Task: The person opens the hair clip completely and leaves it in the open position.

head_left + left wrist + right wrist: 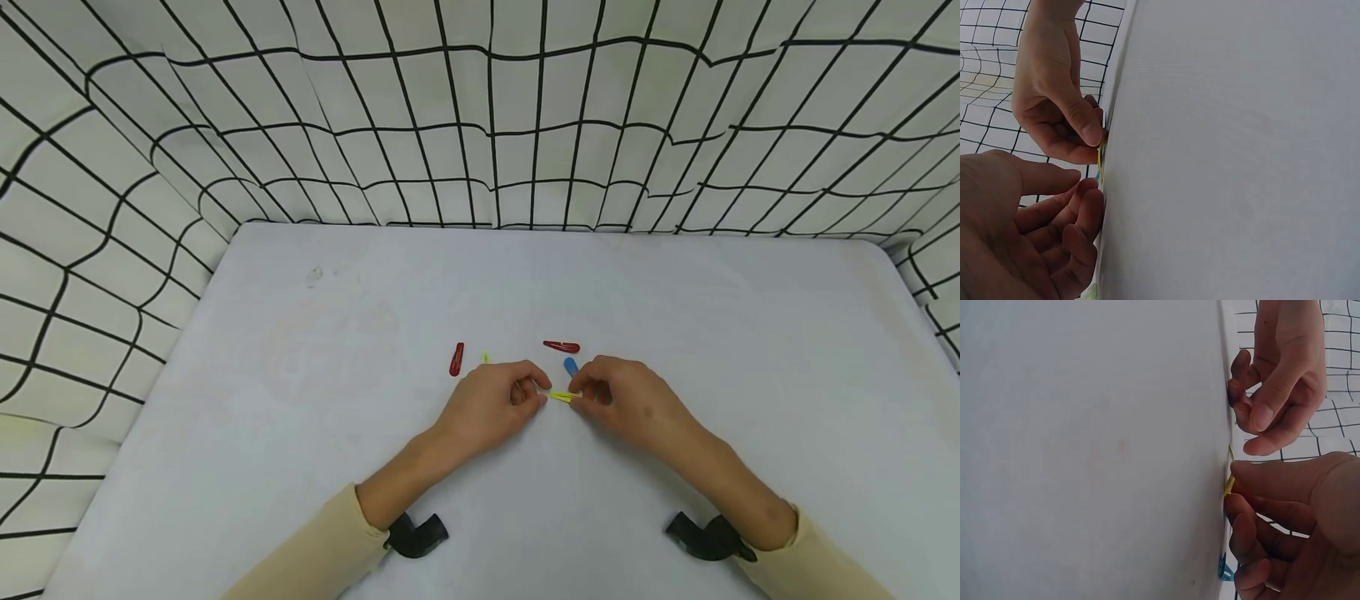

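Observation:
A yellow snap hair clip (562, 397) is pinched at its right end between the thumb and index finger of my right hand (626, 398). Its free end points left, with the two arms of the clip slightly spread. My left hand (495, 402) is close to that free end, its fingers loosely bent and nothing in them; the right wrist view shows a small gap between its fingertips and the clip. Just beyond my right fingertips lies a blue clip (571, 367), partly hidden. A yellow-green clip (485, 357) peeks out behind my left hand, mostly covered.
One red hair clip (456, 360) lies to the left beyond my left hand, and another red clip (562, 346) lies farther back near the middle. The white table (337, 292) is bordered by a white cloth with a black grid (517, 125) at the back and sides.

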Available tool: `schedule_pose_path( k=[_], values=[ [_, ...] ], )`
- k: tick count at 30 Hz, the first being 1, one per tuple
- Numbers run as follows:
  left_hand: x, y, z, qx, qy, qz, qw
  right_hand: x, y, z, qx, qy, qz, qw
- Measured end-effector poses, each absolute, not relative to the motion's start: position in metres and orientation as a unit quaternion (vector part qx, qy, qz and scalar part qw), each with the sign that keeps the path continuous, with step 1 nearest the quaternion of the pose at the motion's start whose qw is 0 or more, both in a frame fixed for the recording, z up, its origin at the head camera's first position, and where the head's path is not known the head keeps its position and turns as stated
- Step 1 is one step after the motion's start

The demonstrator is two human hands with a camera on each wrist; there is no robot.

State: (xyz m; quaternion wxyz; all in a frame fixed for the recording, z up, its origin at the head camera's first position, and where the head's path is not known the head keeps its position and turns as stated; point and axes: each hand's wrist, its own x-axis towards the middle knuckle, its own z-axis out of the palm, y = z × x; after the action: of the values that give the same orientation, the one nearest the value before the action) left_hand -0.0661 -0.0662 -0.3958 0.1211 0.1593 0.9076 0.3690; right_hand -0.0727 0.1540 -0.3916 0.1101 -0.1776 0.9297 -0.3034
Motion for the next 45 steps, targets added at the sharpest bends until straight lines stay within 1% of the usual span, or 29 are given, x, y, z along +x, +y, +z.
schedule_pose_path(
  k=[6, 12, 16, 21, 24, 35, 38, 40, 42, 45],
  values=[
    [-0.066, -0.065, -0.396, 0.165, 0.911, 0.360, 0.120, -0.071, 0.150, -0.391, -0.170, 0.935, -0.287, 0.118],
    [-0.067, -0.063, -0.396, 0.168, 0.910, 0.356, 0.128, -0.071, 0.151, -0.390, -0.173, 0.935, -0.288, 0.115],
    [-0.067, -0.062, -0.395, 0.161, 0.911, 0.356, 0.134, -0.071, 0.153, -0.391, -0.186, 0.931, -0.300, 0.096],
    [-0.067, -0.061, -0.395, 0.151, 0.908, 0.364, 0.144, -0.071, 0.156, -0.394, -0.230, 0.918, -0.320, 0.044],
    [-0.068, -0.061, -0.396, 0.154, 0.901, 0.375, 0.151, -0.071, 0.156, -0.394, -0.247, 0.912, -0.326, 0.024],
    [-0.068, -0.062, -0.398, 0.150, 0.879, 0.427, 0.150, -0.068, 0.156, -0.393, -0.252, 0.905, -0.343, 0.013],
    [-0.068, -0.062, -0.399, 0.145, 0.873, 0.443, 0.146, -0.068, 0.157, -0.395, -0.237, 0.899, -0.367, 0.020],
    [-0.068, -0.062, -0.399, 0.142, 0.868, 0.454, 0.145, -0.069, 0.158, -0.395, -0.221, 0.893, -0.391, 0.035],
    [-0.068, -0.062, -0.399, 0.146, 0.863, 0.464, 0.140, -0.070, 0.159, -0.395, -0.204, 0.886, -0.412, 0.058],
    [-0.067, -0.062, -0.399, 0.152, 0.856, 0.475, 0.132, -0.071, 0.161, -0.394, -0.179, 0.875, -0.438, 0.106]
  ],
)
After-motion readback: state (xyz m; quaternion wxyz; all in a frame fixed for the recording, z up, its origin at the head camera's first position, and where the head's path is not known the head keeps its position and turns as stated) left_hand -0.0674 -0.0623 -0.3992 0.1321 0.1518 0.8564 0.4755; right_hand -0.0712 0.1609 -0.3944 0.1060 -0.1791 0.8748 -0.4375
